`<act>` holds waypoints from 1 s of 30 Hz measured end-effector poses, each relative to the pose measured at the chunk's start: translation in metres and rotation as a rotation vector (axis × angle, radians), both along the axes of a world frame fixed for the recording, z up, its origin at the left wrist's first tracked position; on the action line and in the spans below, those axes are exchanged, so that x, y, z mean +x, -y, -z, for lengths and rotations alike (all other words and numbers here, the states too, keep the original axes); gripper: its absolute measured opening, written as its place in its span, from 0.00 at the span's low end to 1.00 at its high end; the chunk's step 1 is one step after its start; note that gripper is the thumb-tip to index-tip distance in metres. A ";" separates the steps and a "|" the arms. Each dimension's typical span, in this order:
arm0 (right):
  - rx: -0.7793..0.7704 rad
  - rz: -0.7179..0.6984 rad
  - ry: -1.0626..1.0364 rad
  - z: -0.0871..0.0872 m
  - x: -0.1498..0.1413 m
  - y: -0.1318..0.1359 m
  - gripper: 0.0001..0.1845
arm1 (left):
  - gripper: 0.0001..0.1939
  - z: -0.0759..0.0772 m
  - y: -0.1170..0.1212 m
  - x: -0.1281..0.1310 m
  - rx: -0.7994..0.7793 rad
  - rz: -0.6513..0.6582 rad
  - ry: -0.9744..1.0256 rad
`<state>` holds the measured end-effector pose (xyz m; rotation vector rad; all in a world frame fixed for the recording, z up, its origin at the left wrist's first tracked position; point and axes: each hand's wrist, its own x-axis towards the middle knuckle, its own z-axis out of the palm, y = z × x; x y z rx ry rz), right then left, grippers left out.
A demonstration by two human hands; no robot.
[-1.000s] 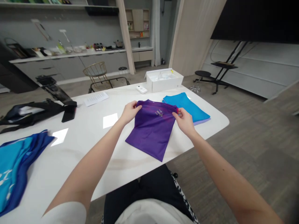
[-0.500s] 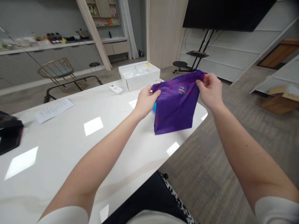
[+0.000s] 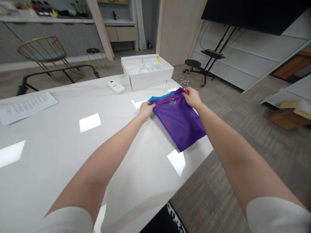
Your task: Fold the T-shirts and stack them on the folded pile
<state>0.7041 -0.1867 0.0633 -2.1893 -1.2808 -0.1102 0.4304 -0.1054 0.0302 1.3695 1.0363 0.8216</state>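
Observation:
A folded purple garment point(image 3: 179, 123) with a small grey arrow-like logo lies slanted over the right part of the white table. Its far left corner is pinched in my left hand point(image 3: 146, 111), fingers closed. My right hand point(image 3: 191, 97) is shut on the far right corner, where a bit of pink edge shows. Bright blue cloth point(image 3: 160, 96) peeks out beyond the far edge of the garment, near my left fingers. How much of that blue cloth lies underneath is hidden. The garment's right side is partly covered by my right forearm.
Beyond the garment stands a white open box point(image 3: 148, 79) with clear plastic things inside. A white handheld device point(image 3: 116, 87) lies left of it, and a printed sheet point(image 3: 26, 106) farther left. The table's right edge runs beside the garment, with a black stool point(image 3: 192, 63) behind.
My hands have lowered the purple garment from hanging upright to lying on the table. They moved down and left in view, still gripping its corners. The camera view has tilted down.

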 end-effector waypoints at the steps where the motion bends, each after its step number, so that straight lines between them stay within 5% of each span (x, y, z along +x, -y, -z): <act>1: -0.007 0.003 -0.008 0.005 0.001 -0.007 0.08 | 0.06 0.004 -0.005 0.002 0.002 -0.002 -0.014; 8: -0.099 0.080 -0.002 0.020 -0.005 -0.043 0.16 | 0.08 0.014 -0.042 0.003 0.160 -0.083 -0.240; 11: -0.107 0.133 0.076 0.024 -0.025 -0.040 0.26 | 0.20 0.019 -0.037 -0.019 0.418 -0.118 -0.452; 14: -0.015 -0.048 0.140 0.019 -0.042 -0.024 0.20 | 0.22 0.014 -0.013 -0.037 0.759 0.032 -0.546; 17: -0.026 -0.260 0.129 0.013 -0.051 0.006 0.15 | 0.22 0.001 0.025 -0.036 0.955 0.203 -0.565; 21: -0.050 -0.206 0.115 0.020 -0.054 0.070 0.16 | 0.18 -0.007 0.088 -0.017 1.059 0.336 -0.582; 26: -0.136 -0.152 0.061 0.057 -0.057 0.167 0.24 | 0.21 0.012 0.155 -0.015 1.152 0.523 -0.541; 30: -0.226 -0.072 0.041 0.074 -0.062 0.226 0.30 | 0.23 0.026 0.184 -0.028 1.121 0.599 -0.626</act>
